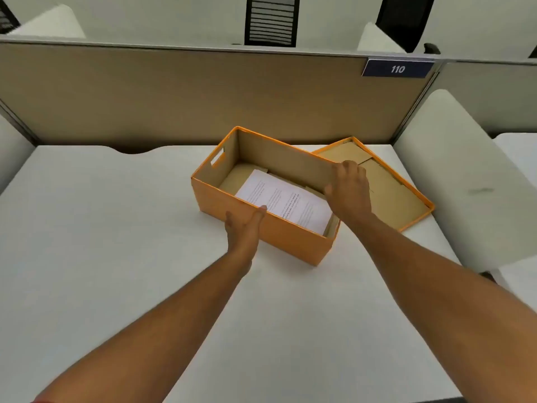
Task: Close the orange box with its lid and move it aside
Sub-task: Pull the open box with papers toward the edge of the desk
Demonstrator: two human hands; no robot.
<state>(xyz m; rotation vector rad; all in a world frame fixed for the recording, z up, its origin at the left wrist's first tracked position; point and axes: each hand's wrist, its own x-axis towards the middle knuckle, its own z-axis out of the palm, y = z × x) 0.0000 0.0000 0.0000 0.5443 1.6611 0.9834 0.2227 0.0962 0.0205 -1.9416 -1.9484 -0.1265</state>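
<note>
An open orange box with a brown cardboard inside stands at an angle on the white desk. A sheet of printed paper lies on its floor. The lid lies upside down behind and to the right of the box, its brown inner face up. My left hand presses flat against the box's near long wall, thumb on the rim. My right hand grips the far long wall near its right end, fingers over the rim, and it covers part of the lid.
A tan partition with a plate reading 110 closes off the back of the desk. A white padded divider stands to the right, close to the lid. Another white one sits at the left edge.
</note>
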